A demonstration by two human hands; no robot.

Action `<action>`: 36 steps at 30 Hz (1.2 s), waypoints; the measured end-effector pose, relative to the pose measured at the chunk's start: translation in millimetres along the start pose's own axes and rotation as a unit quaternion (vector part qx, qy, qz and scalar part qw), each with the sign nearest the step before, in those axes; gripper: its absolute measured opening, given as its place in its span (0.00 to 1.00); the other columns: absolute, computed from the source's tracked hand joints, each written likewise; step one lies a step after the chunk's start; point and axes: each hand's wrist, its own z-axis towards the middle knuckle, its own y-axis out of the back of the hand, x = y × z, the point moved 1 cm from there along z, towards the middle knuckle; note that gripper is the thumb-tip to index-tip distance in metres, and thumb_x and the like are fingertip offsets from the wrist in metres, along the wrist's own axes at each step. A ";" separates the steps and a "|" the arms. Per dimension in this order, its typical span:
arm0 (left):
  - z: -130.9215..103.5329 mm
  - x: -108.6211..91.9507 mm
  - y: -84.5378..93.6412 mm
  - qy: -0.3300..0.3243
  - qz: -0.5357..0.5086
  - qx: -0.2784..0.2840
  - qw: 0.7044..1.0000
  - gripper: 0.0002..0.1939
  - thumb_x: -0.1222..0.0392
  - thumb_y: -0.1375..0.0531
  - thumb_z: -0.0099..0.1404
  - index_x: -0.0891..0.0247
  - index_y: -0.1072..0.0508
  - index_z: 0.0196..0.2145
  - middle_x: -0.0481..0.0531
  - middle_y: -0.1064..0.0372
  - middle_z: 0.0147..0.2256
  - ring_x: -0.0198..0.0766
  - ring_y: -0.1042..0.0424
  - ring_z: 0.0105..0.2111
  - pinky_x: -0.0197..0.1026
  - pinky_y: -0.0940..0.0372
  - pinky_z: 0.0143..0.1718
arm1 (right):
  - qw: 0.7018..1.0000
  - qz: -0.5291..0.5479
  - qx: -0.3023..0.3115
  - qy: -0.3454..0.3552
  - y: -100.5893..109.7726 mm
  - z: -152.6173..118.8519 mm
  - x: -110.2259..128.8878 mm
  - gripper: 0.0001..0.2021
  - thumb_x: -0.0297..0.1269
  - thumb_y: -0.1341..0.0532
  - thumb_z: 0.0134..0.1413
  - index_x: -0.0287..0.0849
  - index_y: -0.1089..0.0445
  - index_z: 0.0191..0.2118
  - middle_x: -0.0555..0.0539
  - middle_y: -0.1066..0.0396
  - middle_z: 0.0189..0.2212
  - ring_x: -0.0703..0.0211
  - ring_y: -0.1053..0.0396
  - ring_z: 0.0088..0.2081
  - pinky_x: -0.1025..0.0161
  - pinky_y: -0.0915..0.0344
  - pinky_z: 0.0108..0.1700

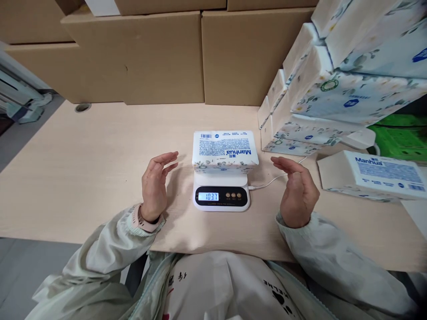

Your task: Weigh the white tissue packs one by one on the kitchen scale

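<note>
A white and blue tissue pack (224, 149) marked Manhua rests on a small white digital scale (220, 180), whose lit display reads 103.7. To the left of the scale is my left hand (156, 184), empty, fingers apart and slightly curved, palm turned toward the pack. My right hand (296, 191) is on the other side, also empty and open, with a gap between it and the pack. Neither hand touches the pack or the scale.
Stacked tissue packs (333, 95) stand at the back right. Another pack (376, 175) lies at the right, near a green crate (400, 138). Cardboard boxes (160, 58) line the back edge. A white cable (271, 181) runs from the scale's right side.
</note>
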 end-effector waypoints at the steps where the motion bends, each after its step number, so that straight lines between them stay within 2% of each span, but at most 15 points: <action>1: -0.1 -0.1 -0.1 -0.001 0.001 0.000 1.000 0.23 0.36 0.38 0.72 0.59 0.20 0.48 0.61 0.21 0.56 0.52 0.23 0.60 0.55 0.27 0.60 | 1.000 0.002 0.001 0.000 0.1 0.0 0.3 0.17 0.51 0.44 0.75 0.57 0.19 0.55 0.45 0.18 0.53 0.39 0.21 0.58 0.32 0.28 0.65; 7: -0.5 0.3 -0.5 -0.002 0.013 0.001 1.000 0.23 0.37 0.39 0.72 0.60 0.21 0.48 0.62 0.21 0.55 0.52 0.23 0.60 0.55 0.26 0.59 | 1.000 -0.018 0.015 0.001 1.2 -0.3 0.8 0.19 0.52 0.46 0.76 0.55 0.19 0.55 0.44 0.18 0.52 0.38 0.21 0.58 0.32 0.28 0.64; 15: -1.5 0.9 -0.9 -0.010 -0.012 0.013 1.000 0.20 0.40 0.38 0.74 0.59 0.18 0.46 0.59 0.19 0.52 0.48 0.21 0.56 0.50 0.26 0.56 | 1.000 -0.003 0.018 0.004 1.1 -0.7 -3.2 0.17 0.50 0.44 0.76 0.56 0.18 0.55 0.45 0.18 0.51 0.40 0.21 0.57 0.34 0.28 0.63; 25: -2.9 -2.3 -1.6 -0.012 0.009 0.011 1.000 0.22 0.38 0.39 0.74 0.60 0.19 0.45 0.61 0.19 0.52 0.51 0.21 0.56 0.53 0.26 0.56 | 0.999 -0.003 0.040 0.007 1.6 -1.3 -4.6 0.17 0.49 0.43 0.76 0.54 0.20 0.57 0.44 0.17 0.53 0.43 0.20 0.57 0.36 0.27 0.65; 36: -3.0 -2.8 0.5 -0.012 -0.013 0.014 1.000 0.17 0.43 0.38 0.74 0.57 0.16 0.45 0.58 0.19 0.51 0.49 0.20 0.55 0.50 0.24 0.55 | 0.999 -0.016 0.047 -0.004 2.5 -2.3 -5.6 0.18 0.50 0.44 0.76 0.53 0.21 0.58 0.44 0.18 0.56 0.45 0.20 0.59 0.41 0.25 0.65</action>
